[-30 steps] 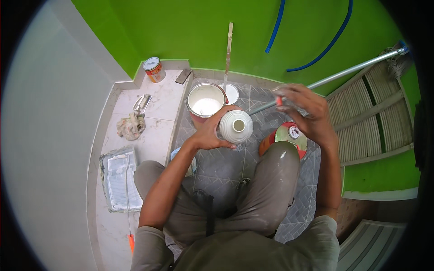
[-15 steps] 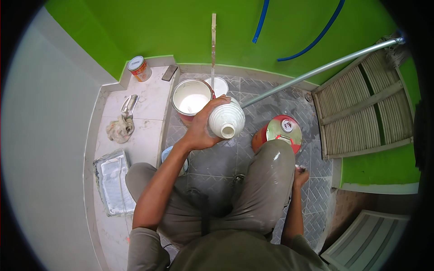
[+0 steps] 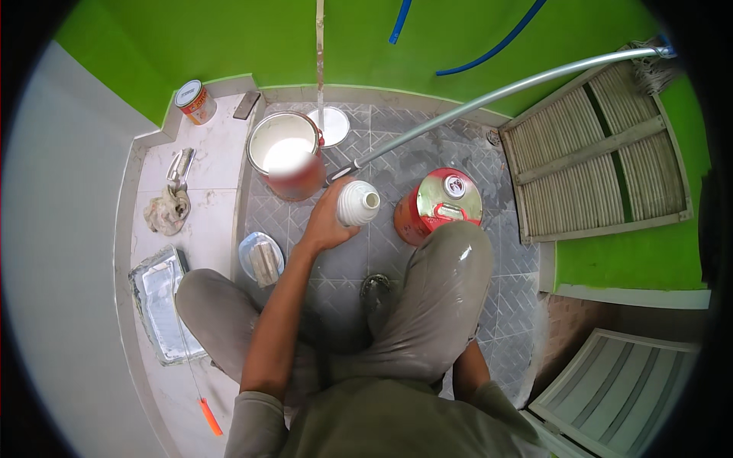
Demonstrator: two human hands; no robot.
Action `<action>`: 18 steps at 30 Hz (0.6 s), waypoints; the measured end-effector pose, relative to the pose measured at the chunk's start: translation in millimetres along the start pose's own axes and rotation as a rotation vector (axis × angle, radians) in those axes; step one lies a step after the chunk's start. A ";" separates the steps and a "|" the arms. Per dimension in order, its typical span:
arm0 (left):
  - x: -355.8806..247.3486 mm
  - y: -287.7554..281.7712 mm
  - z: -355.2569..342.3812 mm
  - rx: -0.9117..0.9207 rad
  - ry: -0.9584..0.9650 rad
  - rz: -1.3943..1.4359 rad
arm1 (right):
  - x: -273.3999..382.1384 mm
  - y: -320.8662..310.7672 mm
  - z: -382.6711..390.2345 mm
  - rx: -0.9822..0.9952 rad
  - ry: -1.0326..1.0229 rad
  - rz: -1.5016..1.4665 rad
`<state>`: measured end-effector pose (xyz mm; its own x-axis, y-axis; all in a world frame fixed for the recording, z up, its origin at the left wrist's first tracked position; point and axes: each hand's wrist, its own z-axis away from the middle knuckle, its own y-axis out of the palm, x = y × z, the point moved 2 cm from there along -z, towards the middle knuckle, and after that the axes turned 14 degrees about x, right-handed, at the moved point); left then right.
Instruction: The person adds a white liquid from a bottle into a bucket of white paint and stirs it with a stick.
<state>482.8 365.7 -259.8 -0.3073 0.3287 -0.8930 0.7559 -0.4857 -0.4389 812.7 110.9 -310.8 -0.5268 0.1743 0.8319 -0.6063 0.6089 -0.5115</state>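
Observation:
My left hand (image 3: 327, 221) is wrapped round a white ribbed plastic bottle (image 3: 351, 204), whose uncapped mouth tilts to the right. Just beyond it stands an open paint bucket (image 3: 284, 180), its inside white and bright. To the right of the bottle, past a gap, is a red metal can (image 3: 412, 216) with a gold-coloured top and a round spout. My right forearm (image 3: 469, 369) runs down behind my right leg, which hides the hand.
A white lid (image 3: 336, 126) with a wooden stick lies behind the bucket. On the left ledge are a paint tin (image 3: 195, 104), a rag (image 3: 166, 212) and a roller tray (image 3: 162, 305). A metal pole (image 3: 489, 98) slants across the back. A slatted panel (image 3: 603, 160) leans right.
The bottle has come lower and turned, its mouth now pointing right instead of toward me. My right hand, seen beside the knee with something small, has dropped out of sight. The view has shifted.

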 end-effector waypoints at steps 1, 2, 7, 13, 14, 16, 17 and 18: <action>5.6 4.1 -0.9 0.044 -0.005 -0.056 | 23.0 -4.7 -10.1 0.020 -0.131 0.053; 8.5 8.6 -2.0 0.092 -0.007 -0.108 | 42.8 -9.8 -24.1 0.038 -0.254 0.108; 22.2 30.6 2.6 0.070 -0.061 -0.086 | 88.6 -8.2 -104.7 0.140 -0.533 0.263; 28.4 32.4 15.4 0.040 -0.146 -0.080 | 80.9 14.4 -140.7 0.522 -0.595 0.357; 29.3 32.8 15.9 0.048 -0.122 -0.037 | 78.3 16.4 -142.8 0.522 -0.590 0.370; 33.5 31.7 18.1 0.046 -0.104 0.003 | 77.0 18.5 -142.1 0.523 -0.575 0.391; 35.5 30.9 18.9 0.040 -0.074 0.039 | 76.1 20.5 -142.8 0.522 -0.572 0.394; 35.2 30.9 19.8 0.041 -0.043 0.078 | 75.3 21.1 -141.4 0.523 -0.564 0.401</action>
<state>483.9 346.3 -306.7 -0.2738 0.2538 -0.9277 0.7547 -0.5412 -0.3708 844.5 246.3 -228.5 -0.8920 -0.1944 0.4081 -0.4352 0.1252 -0.8916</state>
